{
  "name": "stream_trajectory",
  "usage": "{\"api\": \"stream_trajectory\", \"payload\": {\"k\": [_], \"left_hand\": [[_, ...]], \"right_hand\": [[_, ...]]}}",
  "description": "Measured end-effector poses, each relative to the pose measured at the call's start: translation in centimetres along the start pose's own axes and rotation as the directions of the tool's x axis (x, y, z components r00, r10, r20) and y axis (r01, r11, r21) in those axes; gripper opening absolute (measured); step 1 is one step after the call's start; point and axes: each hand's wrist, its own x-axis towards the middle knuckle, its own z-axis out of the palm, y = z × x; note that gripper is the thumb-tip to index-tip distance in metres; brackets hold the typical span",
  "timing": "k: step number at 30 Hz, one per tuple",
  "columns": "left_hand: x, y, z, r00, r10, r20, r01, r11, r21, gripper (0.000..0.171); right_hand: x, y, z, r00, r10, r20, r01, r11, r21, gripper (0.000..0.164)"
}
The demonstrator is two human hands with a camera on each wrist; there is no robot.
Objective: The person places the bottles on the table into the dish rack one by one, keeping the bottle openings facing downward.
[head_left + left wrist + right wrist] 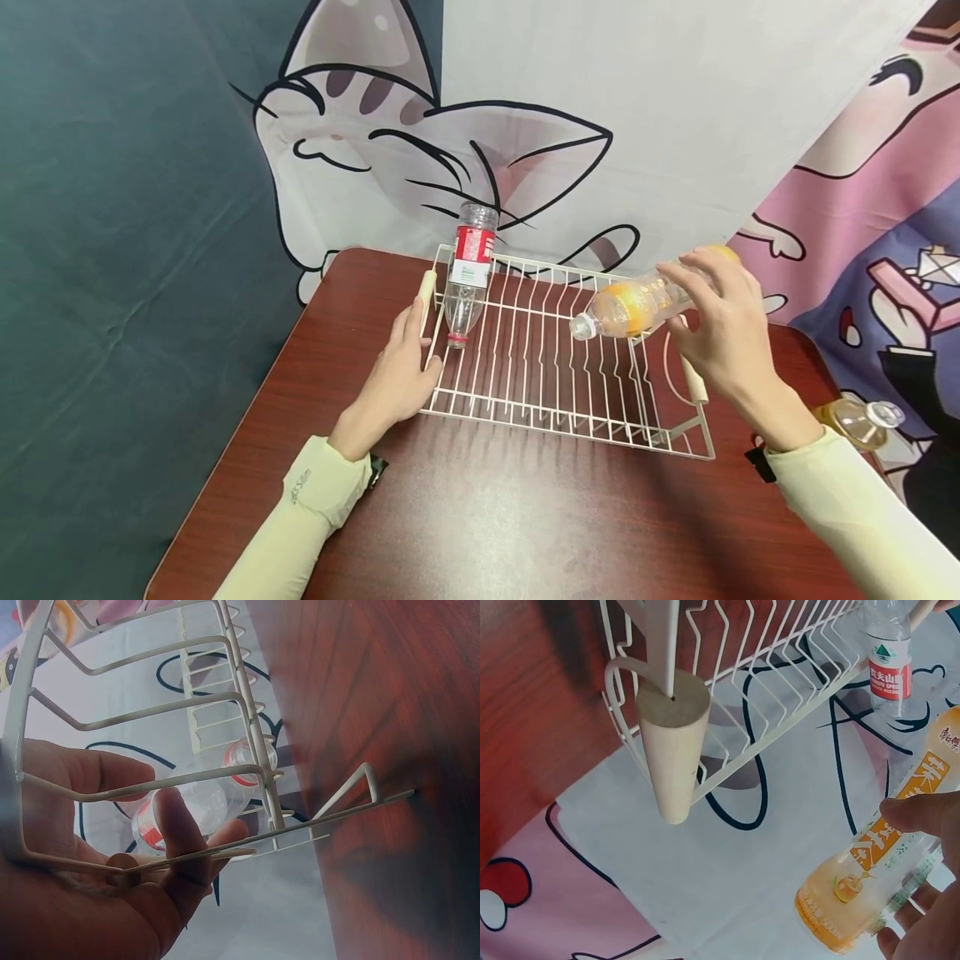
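1. The left arm is reaching forward from the lower left, its pale sleeve (307, 500) ending at the wrist; the left hand (397, 367) is gripping the left end of the wire rack (525, 418), its index finger lying along the wooden handle (427, 292) and its thumb bending over the wires.
2. The right arm is coming in from the lower right, slanting up and inward; the right hand (723, 325) is arching over the orange-labelled bottle (630, 308), pinching its body between thumb and fingers.
3. That bottle is hanging above the rack's right edge, towards the far right corner. Its neck is pointing left and towards the person, over the wires; its base is pointing right and away, beside the palm. Its long axis is running aslant to the rack's edges.
4. The red-labelled bottle (472, 242) is lying inside the rack's left edge, just beside the left hand. Its red cap is pointing towards the near edge, its base is jutting past the far edge, and its long axis is running roughly along the left edge.
5. The rack is standing on the reddish-brown table (487, 517), near the table's far edge.
6. A bottle of yellow liquid (855, 423) is showing by the table's right edge, partly hidden behind the right forearm.
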Motion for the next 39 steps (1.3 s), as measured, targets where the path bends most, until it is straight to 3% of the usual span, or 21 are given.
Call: {"api": "stream_trajectory", "payload": {"k": [7,14,19,35,39], "left_hand": [[0.1,0.1,-0.1,1.000,-0.007,0.008,0.007,1.000,0.002,0.097],[0.1,0.1,0.0,1.000,-0.008,0.007,0.008,1.000,0.003,0.097],[0.1,0.1,0.0,1.000,0.000,0.005,0.000,1.000,0.004,0.097],[0.0,0.0,0.0,1.000,-0.015,0.007,0.015,1.000,0.004,0.096],[0.0,-0.1,-0.1,1.000,-0.016,0.008,0.016,1.000,0.005,0.097]], "right_hand": [[0.8,0.4,0.8,0.997,-0.071,-0.012,0.071,0.997,0.010,0.070],[1.6,0.8,0.9,0.990,-0.127,0.056,0.129,0.991,-0.036,0.067],[2.5,0.8,1.2,0.984,-0.170,0.045,0.172,0.984,-0.039,0.067],[5.9,0.8,2.5,0.946,-0.322,0.044,0.325,0.944,-0.061,0.065],[6.7,0.8,2.7,0.934,-0.344,0.102,0.353,0.931,-0.090,0.059]]}}
